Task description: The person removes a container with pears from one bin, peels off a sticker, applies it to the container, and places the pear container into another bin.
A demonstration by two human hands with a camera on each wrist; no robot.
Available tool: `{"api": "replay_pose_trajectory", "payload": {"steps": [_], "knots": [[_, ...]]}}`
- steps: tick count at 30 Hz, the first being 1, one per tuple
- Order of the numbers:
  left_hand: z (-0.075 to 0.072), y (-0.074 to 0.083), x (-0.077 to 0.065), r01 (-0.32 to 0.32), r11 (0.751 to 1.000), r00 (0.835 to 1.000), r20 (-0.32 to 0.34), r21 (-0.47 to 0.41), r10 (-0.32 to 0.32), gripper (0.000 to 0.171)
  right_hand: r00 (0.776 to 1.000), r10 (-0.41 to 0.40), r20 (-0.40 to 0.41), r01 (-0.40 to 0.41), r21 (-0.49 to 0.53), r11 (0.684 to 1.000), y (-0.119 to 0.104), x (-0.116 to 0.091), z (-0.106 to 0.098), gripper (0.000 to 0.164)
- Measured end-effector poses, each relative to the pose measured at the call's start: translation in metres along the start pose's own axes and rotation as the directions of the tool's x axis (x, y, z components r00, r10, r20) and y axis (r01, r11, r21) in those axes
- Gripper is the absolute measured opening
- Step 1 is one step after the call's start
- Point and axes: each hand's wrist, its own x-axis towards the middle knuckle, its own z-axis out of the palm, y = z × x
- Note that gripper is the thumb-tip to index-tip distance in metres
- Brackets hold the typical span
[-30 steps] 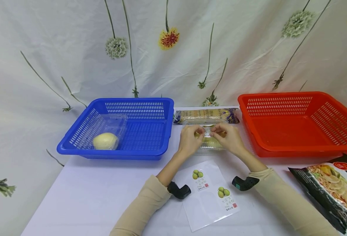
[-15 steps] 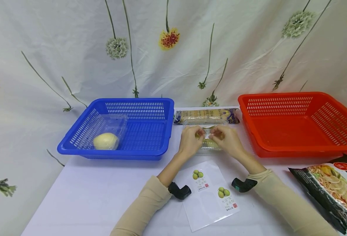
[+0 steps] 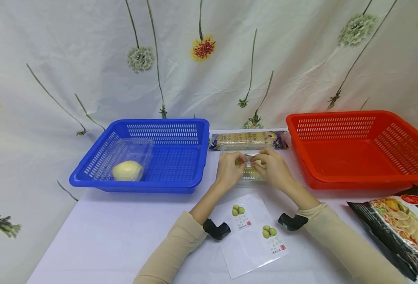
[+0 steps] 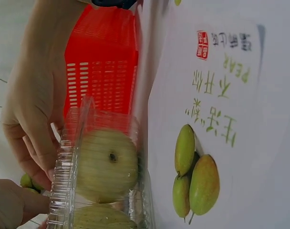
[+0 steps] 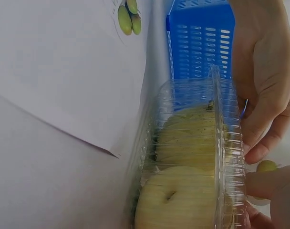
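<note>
nearest on the table [image 3: 99,236] lies a label sheet [image 3: 253,236] printed with green pears, and a noodle bag [image 3: 400,228] is at the right edge. just behind the sheet, between the two baskets, stands the clear box [image 3: 249,167] with two pears [image 4: 107,164] inside. both hands are together on its top: the left hand [image 3: 229,170] and the right hand [image 3: 273,169] pinch a small sticker on the lid with curled fingertips. compared with a second ago the hands moved a little closer and lower on the lid, and the box looks pulled slightly toward the person, so i judge the sticker is being pressed on. farther left, the blue basket [image 3: 180,183] holds another box with one pear; the red basket [image 3: 358,179] is right, a pasta pack [image 3: 248,139] behind.
</note>
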Motion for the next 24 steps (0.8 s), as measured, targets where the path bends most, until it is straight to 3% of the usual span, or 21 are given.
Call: {"api": "replay_pose_trajectory", "payload": {"steps": [7, 15, 20, 24], "knots": [[-0.005, -0.003, 0.003, 0.098, 0.995, 0.983, 0.150, 0.033, -0.102, 0.021, 0.983, 0.118, 0.140, -0.129, 0.074, 0.989, 0.003, 0.003, -0.004, 0.011], [-0.010, -0.013, 0.007, 0.010, 0.999, 0.961, 0.274, 0.046, -0.022, 0.034, 0.958, 0.114, 0.262, -0.131, 0.047, 0.990, 0.006, 0.012, -0.012, 0.016], [-0.010, -0.017, 0.005, -0.024, 0.998, 0.958, 0.288, 0.055, 0.007, 0.039, 0.910, 0.141, 0.389, -0.161, 0.017, 0.987, 0.009, 0.021, -0.018, 0.028], [-0.009, -0.018, 0.006, -0.023, 0.994, 0.953, 0.302, 0.105, -0.010, 0.044, 0.868, 0.131, 0.479, -0.151, 0.004, 0.989, 0.011, 0.029, -0.023, 0.037]]}}
